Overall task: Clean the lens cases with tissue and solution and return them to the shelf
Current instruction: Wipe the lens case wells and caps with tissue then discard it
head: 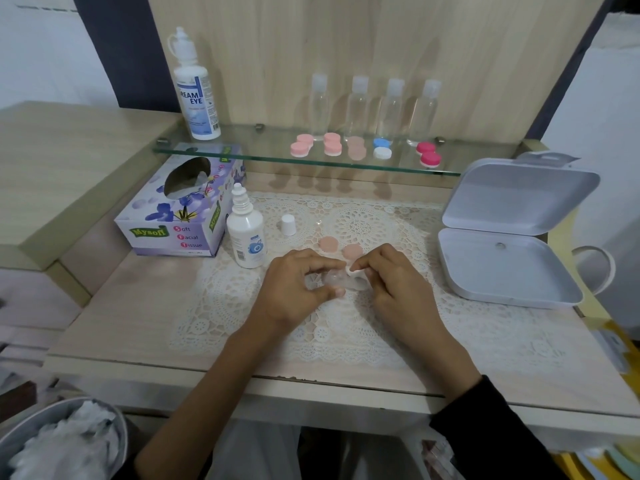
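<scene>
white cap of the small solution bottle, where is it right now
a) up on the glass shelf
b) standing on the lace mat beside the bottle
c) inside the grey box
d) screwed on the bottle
b: the white cap stands on the lace mat, just right of the uncapped small solution bottle.

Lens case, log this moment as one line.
step: wiping | left hand holds clear lens case | right hand pinches tissue against it | two lids off, on mat | solution bottle uncapped
</scene>
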{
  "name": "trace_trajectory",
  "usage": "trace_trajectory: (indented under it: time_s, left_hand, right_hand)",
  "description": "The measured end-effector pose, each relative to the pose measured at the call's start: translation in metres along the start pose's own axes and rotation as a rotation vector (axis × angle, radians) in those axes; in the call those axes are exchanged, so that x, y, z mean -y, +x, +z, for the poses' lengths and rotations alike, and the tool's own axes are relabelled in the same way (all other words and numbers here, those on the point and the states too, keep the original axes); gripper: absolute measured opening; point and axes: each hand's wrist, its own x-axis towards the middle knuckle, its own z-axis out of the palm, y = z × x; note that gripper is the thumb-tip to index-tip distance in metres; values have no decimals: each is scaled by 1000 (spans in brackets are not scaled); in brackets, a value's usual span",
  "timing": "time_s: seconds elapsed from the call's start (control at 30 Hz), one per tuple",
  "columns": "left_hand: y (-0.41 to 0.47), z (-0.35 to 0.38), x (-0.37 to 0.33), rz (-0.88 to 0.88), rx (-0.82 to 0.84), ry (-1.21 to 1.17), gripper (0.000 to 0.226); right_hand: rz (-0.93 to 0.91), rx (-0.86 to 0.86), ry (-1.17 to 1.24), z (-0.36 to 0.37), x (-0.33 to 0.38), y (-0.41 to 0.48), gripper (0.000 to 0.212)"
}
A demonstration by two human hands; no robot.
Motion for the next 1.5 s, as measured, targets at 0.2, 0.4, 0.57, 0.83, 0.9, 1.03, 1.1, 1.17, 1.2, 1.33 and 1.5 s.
trace_trajectory:
  time_s: [0.2,0.4,0.57,0.83,0.9,1.03,1.1,1.17,1.2,1.33,1.5]
  left_hand:
    - [-1,0,-5,-29,-17,24,43]
    - [-2,0,-4,-59,-24,2,56]
    - [-2,0,-3,-60,-16,5,63]
    - [-3,0,-2,-60,-6,-13,66]
    - [-3,0,-1,-54,-8,-11,64]
    - [-3,0,-1,-14,-21,38,41]
    - [-4,0,-1,12,-20,71,24]
    - [-4,0,0,16,-31,43,13]
    - [-5,0,0,16,-45,17,12]
    - [-6,-3,-6,49,-80,-48,18]
    - [-5,-1,-3,66,-61,22,13]
  right_hand:
    - [-19,41,-22,-1,0,4,32]
    - [11,-53,168,0,1,5,31]
    - [-49,-101,175,5,13,2,27]
    - [-38,-65,25,11,17,0,41]
    - [0,-70,45,10,17,-1,37]
    - [47,-166,144,4,13,-1,27]
    - [52,-252,241,-2,16,-1,25]
    - [93,-299,408,-10,21,-3,22]
    - [118,-301,493,-13,23,-5,22]
    - [138,-250,603,-16,27,-9,22]
    - [93,-168,444,-8,24,-8,19]
